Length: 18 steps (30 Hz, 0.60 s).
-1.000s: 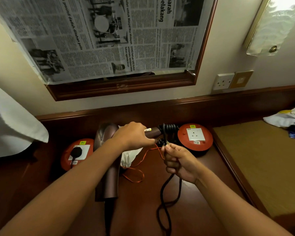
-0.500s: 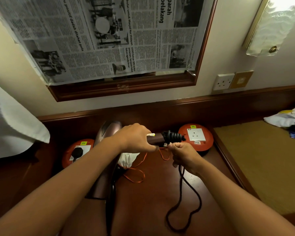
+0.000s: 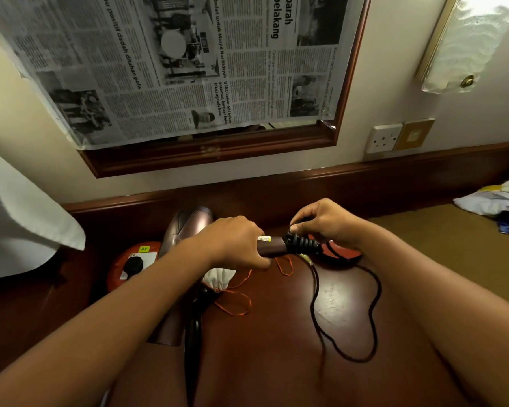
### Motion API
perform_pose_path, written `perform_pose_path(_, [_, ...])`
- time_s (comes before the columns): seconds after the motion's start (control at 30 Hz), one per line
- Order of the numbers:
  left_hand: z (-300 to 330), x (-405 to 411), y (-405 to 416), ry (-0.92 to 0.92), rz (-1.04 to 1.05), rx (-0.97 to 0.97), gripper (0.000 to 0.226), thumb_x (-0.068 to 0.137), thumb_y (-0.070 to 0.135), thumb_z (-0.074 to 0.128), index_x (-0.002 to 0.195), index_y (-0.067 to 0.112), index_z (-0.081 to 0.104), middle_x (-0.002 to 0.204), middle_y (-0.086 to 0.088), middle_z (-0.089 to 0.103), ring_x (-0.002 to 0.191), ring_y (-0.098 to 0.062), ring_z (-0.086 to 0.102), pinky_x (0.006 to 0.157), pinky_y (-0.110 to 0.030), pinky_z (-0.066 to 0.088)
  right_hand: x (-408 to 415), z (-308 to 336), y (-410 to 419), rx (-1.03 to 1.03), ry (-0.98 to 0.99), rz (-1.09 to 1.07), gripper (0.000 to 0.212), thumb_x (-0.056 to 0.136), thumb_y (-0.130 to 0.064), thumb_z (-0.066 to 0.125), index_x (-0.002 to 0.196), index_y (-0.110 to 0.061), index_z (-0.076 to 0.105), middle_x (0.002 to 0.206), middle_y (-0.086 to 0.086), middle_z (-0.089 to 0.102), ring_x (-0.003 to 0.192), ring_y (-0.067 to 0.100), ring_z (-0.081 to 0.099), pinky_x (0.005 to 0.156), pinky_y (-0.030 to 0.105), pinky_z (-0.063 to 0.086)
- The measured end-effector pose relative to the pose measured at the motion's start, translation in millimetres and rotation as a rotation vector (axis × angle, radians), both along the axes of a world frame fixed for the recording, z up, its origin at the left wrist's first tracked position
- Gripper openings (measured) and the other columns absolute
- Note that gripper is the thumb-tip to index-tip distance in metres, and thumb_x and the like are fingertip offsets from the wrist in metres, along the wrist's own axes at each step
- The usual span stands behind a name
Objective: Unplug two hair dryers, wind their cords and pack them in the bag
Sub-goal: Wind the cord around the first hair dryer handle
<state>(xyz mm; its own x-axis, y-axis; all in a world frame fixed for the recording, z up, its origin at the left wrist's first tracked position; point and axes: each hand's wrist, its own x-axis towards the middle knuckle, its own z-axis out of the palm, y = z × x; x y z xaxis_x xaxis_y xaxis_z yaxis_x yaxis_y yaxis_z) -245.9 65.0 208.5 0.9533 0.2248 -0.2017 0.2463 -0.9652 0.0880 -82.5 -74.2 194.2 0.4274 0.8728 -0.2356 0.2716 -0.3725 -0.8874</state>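
Left hand (image 3: pixel 235 242) wrapped round handle of brown hair dryer (image 3: pixel 272 248), fingers clamped on it, handle held level above desk (image 3: pixel 276 348). Black cord (image 3: pixel 303 245) coiled in tight turns round handle end, just right of left hand. Right hand (image 3: pixel 323 221) over the coil, thumb and fingers pinching cord at top of the turns. Loose rest of cord dropping from coil onto desk, lying in a wide loop (image 3: pixel 373 312) below right hand, ending near front edge.

Second hair dryer (image 3: pixel 185 227) lying on desk under left forearm, body toward wall, handle toward camera, its dark cord (image 3: pixel 193 333) running along desk beside it. White drawstring bag (image 3: pixel 218 279) crumpled on desk directly below left hand, touching second dryer; orange drawstring (image 3: pixel 235 301) looped on desk right of bag.

Orange socket reel (image 3: pixel 133 265) left of second dryer, black plug (image 3: pixel 133 264) seated in it. Another orange reel (image 3: pixel 344 251) behind right hand, mostly hidden. Wall socket (image 3: pixel 384 138) on wall above and right of right hand. Newspaper (image 3: pixel 174 63) covering framed mirror above desk. White cloth (image 3: pixel 21 218) at far left. Clothes pile (image 3: pixel 494 201) at far right.
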Motion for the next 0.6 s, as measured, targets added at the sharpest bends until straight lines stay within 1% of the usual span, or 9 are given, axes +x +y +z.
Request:
perform_pose_path(0.03, [-0.4,0.7,-0.5,0.004,-0.005,0.015,0.032,0.075,0.057,0.061,0.078,0.026,0.06,0.07,0.005,0.059,0.066,-0.016,0.056,0.059,-0.029,0.044,-0.7,7.3,1.5,-0.007,-0.048,0.021,0.007,0.082,-0.005,0.07,0.087,-0.001,0.072,0.058,0.001,0.06,0.041,0.002,0.05,0.04,0.013,0.037])
perform_pose_path(0.07, [-1.2,1.6,-0.6,0.007,-0.007,0.03,0.033,0.075,0.058,0.06,0.08,0.025,0.061,0.071,0.005,0.06,0.066,-0.016,0.056,0.058,-0.029,0.043,-1.5,13.9,3.0,-0.014,-0.102,0.042,0.008,0.082,-0.004,0.07,0.088,0.001,0.072,0.058,0.0,0.06,0.038,0.0,0.05,0.039,0.01,0.035])
perform_pose_path(0.1, [-2.2,2.6,-0.5,0.01,-0.008,0.043,0.034,0.074,0.059,0.06,0.081,0.026,0.061,0.072,0.005,0.06,0.067,-0.016,0.056,0.057,-0.029,0.042,-2.2,19.3,4.5,-0.018,-0.155,0.062,0.007,0.081,-0.004,0.07,0.087,0.0,0.072,0.06,-0.001,0.061,0.039,-0.001,0.051,0.039,0.008,0.036])
perform_pose_path(0.17, [-5.1,4.8,-0.5,0.02,-0.007,0.061,0.035,0.074,0.061,0.059,0.082,0.027,0.061,0.073,0.005,0.06,0.066,-0.016,0.056,0.055,-0.028,0.039,-3.3,25.8,6.5,-0.028,-0.268,0.097,0.004,0.08,-0.007,0.072,0.083,-0.006,0.074,0.066,0.0,0.066,0.05,0.0,0.059,0.046,0.008,0.04])
perform_pose_path(0.23, [-8.2,6.9,-0.7,0.039,0.0,0.072,0.037,0.075,0.062,0.058,0.082,0.026,0.061,0.072,0.005,0.058,0.065,-0.014,0.055,0.053,-0.028,0.037,-4.3,27.0,8.0,-0.04,-0.383,0.12,0.003,0.08,-0.01,0.073,0.082,-0.009,0.075,0.074,0.002,0.07,0.063,0.006,0.064,0.055,0.012,0.045])
perform_pose_path(0.3, [-10.7,9.6,-1.2,0.048,0.023,0.066,0.037,0.075,0.062,0.059,0.079,0.025,0.06,0.07,0.005,0.057,0.062,-0.014,0.056,0.051,-0.027,0.037,-6.1,26.2,8.9,-0.04,-0.467,0.119,0.003,0.08,-0.012,0.073,0.081,-0.011,0.075,0.075,0.002,0.07,0.07,0.012,0.065,0.061,0.017,0.049])
perform_pose_path(0.4, [-14.4,14.7,-2.3,0.051,0.056,0.052,0.036,0.075,0.06,0.059,0.068,0.025,0.053,0.068,0.005,0.055,0.06,-0.014,0.055,0.05,-0.027,0.035,-13.5,24.2,6.3,-0.048,-0.56,0.083,0.006,0.083,-0.015,0.069,0.081,-0.012,0.074,0.072,-0.003,0.066,0.065,0.01,0.062,0.061,0.022,0.049])
perform_pose_path(0.5, [-19.9,18.2,-1.4,0.07,0.089,0.044,0.036,0.075,0.06,0.059,0.069,0.024,0.054,0.068,0.004,0.054,0.063,-0.017,0.056,0.056,-0.029,0.042,-23.7,19.1,0.7,-0.061,-0.669,0.071,0.014,0.09,-0.02,0.06,0.088,-0.015,0.072,0.078,-0.003,0.065,0.07,0.011,0.06,0.065,0.029,0.052])
perform_pose_path(0.6, [-27.2,18.3,3.7,0.065,0.114,0.064,0.041,0.075,0.062,0.058,0.064,0.023,0.049,0.066,0.004,0.053,0.062,-0.017,0.055,0.062,-0.031,0.043,-35.0,9.9,-5.1,-0.105,-0.721,0.085,0.021,0.094,-0.018,0.048,0.092,-0.011,0.067,0.083,0.003,0.063,0.074,0.019,0.056,0.061,0.029,0.043])
